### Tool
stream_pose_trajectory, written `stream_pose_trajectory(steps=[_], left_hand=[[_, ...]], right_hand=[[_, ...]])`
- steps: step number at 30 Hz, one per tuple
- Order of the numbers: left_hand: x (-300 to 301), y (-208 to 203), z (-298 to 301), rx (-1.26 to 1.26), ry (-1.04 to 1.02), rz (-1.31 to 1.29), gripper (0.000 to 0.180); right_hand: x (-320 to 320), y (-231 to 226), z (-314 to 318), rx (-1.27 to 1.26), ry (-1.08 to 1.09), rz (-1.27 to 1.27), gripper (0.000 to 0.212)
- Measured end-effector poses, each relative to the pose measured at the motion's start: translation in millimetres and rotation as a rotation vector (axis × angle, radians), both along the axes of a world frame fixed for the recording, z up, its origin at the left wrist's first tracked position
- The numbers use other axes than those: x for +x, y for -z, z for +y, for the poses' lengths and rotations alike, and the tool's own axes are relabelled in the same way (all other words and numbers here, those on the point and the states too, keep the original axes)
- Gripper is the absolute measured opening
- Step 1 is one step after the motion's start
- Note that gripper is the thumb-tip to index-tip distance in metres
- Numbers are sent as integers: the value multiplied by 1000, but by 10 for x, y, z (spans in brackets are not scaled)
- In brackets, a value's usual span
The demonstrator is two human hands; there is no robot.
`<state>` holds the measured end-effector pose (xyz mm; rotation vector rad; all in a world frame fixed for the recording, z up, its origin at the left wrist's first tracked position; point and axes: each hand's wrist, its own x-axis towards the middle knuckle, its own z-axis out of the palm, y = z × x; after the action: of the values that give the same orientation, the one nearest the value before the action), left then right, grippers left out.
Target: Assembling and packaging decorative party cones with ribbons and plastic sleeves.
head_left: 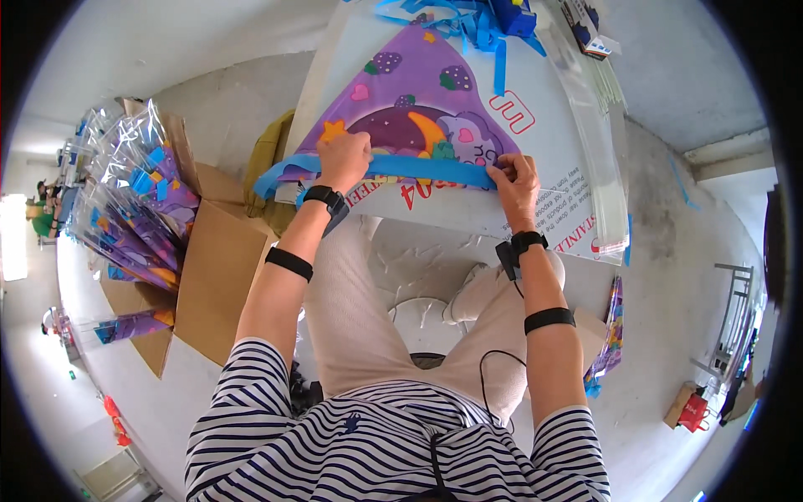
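A purple triangular kite [393, 92], printed with berries, a moon, a star and a cartoon animal, lies on the board-topped table with its point away from me. Along its near edge runs a flat blue strip [431, 170], whose left end hangs bunched past the kite's corner. My left hand [345, 161] is closed at the strip, left of the middle, its fingertips curled down over the kite's edge. At the right corner, my right hand [516, 184] pinches the strip's end between thumb and fingers. What lies under my left fingers is hidden.
Blue ribbons [477, 29] lie heaped at the table's far side by a blue box [512, 17]. Clear plastic sleeves [590, 125] line the right edge. To my left stands a cardboard box [222, 280] with several bagged purple kites [138, 226]. An olive bag [268, 167] touches the table's left side.
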<state>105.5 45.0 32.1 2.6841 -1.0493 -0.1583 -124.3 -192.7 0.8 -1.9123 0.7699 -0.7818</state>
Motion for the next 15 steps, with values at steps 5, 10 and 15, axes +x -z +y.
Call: stream_pose_trajectory(steps=[5,10,15], left_hand=[[-72,-16,12,-48,-11,50,5],[-123,23,-72,-66,35,-236,10],[-306,77,-72,28,241,-478,11]], right_hand=[[-12,8,-4,12,1,-8,23],[-37,5,-53,-31,-11,-35,24],[58,101,15,-52,-2,-68,29]])
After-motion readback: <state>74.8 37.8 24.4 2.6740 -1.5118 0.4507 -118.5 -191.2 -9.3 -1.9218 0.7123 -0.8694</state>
